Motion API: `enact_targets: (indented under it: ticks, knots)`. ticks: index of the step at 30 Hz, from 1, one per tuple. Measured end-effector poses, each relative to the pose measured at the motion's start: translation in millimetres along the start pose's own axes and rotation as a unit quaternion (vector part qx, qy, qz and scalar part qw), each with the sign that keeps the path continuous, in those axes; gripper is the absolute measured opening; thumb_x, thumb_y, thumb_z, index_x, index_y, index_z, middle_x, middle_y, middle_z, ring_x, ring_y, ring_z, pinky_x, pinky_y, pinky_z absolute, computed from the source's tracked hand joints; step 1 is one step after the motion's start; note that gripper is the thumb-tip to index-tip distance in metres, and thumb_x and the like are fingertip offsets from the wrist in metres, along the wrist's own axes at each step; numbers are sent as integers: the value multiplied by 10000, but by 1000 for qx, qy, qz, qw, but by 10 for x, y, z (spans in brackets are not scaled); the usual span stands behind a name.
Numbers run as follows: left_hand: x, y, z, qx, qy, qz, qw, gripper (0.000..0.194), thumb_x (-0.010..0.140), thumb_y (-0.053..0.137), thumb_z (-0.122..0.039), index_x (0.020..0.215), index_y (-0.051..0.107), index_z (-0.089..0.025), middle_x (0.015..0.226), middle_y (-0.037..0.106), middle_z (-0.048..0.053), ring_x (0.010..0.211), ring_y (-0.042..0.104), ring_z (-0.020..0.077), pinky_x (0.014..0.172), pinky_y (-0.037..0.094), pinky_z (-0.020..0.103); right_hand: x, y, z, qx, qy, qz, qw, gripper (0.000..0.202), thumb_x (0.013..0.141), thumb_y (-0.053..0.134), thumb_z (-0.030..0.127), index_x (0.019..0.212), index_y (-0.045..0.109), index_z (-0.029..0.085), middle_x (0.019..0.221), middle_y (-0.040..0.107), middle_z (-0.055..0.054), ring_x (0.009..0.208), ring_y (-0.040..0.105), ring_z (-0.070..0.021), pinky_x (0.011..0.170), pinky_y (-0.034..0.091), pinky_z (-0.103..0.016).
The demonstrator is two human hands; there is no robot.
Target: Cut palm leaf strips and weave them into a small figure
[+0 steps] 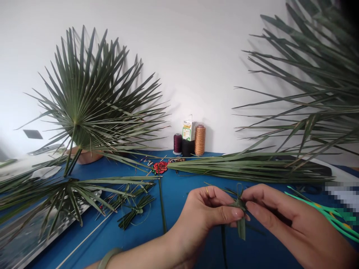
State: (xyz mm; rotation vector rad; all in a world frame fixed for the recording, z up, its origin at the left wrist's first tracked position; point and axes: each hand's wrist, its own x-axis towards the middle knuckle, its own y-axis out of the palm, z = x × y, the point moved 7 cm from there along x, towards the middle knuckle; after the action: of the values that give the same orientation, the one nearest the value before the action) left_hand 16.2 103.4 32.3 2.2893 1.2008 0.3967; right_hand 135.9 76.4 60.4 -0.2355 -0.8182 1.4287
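Note:
Between my two hands is a small knotted piece of green palm leaf (240, 225), with a loop standing up at its top and short strips hanging below. My left hand (206, 211) pinches it from the left between thumb and fingers. From the right, my right hand (276, 216) grips its edge with thumb and forefinger. A long narrow strip (223, 243) hangs down under my left hand. Fingertips hide part of the knot.
Fan palm leaves (81, 101) lean on the wall at left, more (316, 74) at right. A bundle of long strips (238, 166) lies behind my hands on the blue table (112, 239). Thread spools (200, 140), a red rose patch (160, 167) and tied leaf pieces (136, 211) sit beyond.

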Motion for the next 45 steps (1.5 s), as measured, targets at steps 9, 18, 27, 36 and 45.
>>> enact_targets:
  ticks: [9,18,27,36,45]
  knots:
    - [-26,26,91,-7,-36,9,999,264,508,819,-189,612,589,-111,586,635,17,540,532,84,593,389,220,-27,-40,-14,-3,27,-28,999,227,778,540,503,755,630,296,553,635,52,472,553,-140,402,414,-198]
    - [-16,-19,-5,30,10,-23,999,236,527,808,-170,595,592,-102,562,618,-1,549,524,67,598,384,191,16,43,-188,94,57,62,992,308,826,485,533,968,610,290,662,620,7,732,615,-198,514,471,-212]
    - [8,-38,12,1,2,-22,1000,261,470,829,-113,587,596,-100,564,624,-12,539,536,54,567,400,161,-15,39,-240,68,111,76,989,307,727,580,557,741,666,263,588,640,-9,512,539,-176,419,399,-238]
    - [-5,9,-29,17,9,-10,1000,272,421,839,-77,621,657,-110,635,636,-15,599,583,76,631,462,188,40,142,-254,178,153,124,964,346,735,576,569,710,614,226,611,483,20,568,397,-133,480,323,-226]
    - [15,15,-55,11,-5,5,1000,256,455,832,-98,609,627,-106,632,664,6,606,612,92,632,463,194,86,180,-289,133,99,169,972,317,819,509,527,762,567,220,653,481,25,627,419,-145,551,314,-253]
